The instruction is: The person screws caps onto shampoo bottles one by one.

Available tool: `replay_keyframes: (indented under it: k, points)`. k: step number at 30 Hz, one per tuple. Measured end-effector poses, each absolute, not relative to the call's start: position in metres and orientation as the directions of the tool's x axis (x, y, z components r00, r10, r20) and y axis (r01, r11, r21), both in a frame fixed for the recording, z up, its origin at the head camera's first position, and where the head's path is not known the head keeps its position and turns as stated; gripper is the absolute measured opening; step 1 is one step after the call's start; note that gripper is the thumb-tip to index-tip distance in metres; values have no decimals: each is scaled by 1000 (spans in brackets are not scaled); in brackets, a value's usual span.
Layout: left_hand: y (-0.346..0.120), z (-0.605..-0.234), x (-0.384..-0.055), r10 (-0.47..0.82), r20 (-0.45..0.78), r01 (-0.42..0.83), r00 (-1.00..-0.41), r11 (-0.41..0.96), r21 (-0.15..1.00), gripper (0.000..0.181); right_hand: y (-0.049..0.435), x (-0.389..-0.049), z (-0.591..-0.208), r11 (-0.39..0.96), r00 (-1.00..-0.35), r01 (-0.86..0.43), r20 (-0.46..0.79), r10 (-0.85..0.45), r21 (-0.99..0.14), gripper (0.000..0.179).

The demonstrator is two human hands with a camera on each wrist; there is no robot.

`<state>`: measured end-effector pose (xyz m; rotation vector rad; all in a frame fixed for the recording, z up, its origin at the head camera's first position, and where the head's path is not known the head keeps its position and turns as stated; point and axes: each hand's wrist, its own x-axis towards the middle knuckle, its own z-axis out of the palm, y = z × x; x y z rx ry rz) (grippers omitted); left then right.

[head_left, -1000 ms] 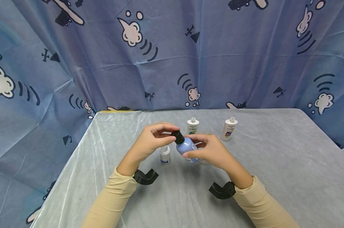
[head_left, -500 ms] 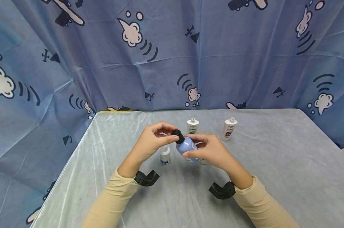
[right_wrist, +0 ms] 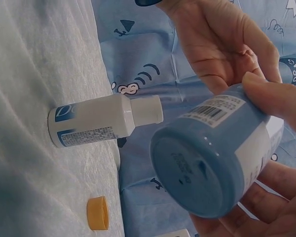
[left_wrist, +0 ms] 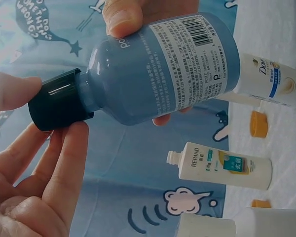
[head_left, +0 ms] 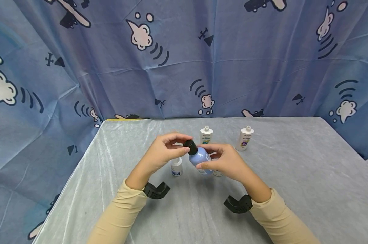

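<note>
My right hand (head_left: 222, 159) grips a blue bottle (head_left: 199, 156) by its body and holds it tilted above the table. The thumb and fingertips of my left hand (head_left: 165, 149) pinch the black cap (left_wrist: 59, 101) at the neck of this bottle. In the left wrist view the printed label and barcode face the camera, while the right wrist view shows the bottle's base. Below my left hand stands a white bottle (head_left: 176, 166), its top partly hidden in the head view. Another white bottle (left_wrist: 274, 81) with a blue label is mostly hidden behind my right hand in the head view.
Two uncapped white bottles stand farther back, one in the middle (head_left: 206, 135) and one to the right (head_left: 244, 138). Loose yellow caps (left_wrist: 259, 123) lie on the grey cloth-covered table (head_left: 293, 176). A patterned blue curtain (head_left: 184, 67) hangs behind.
The fingers of my left hand shift slightly around the black cap, the thumb moving forward and then back. My right hand and the blue bottle stay nearly still.
</note>
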<state>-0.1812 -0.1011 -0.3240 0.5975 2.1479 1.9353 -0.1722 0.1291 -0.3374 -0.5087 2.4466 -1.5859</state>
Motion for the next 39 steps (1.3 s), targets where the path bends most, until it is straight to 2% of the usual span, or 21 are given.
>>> replay_keyframes:
  k: [8,13,21,39]
  points:
    - [-103,-324,-181,454,180,235,-872,66,970,41,129,-172,-337,373,-927,-169,18,-375,-912,56]
    - [-103,-322,-181,388,91,154,-917,134,979,44,128,-172,-337,375,-930,-161,12,-368,-913,56]
    - [-100,-324,-182,278,75,131,-958,188,974,23,128,-173,-339,375,-926,-175,23,-376,-910,56]
    - [-104,-322,-181,385,102,161,-917,124,979,29,129,-172,-339,375,-919,-212,53,-391,-903,55]
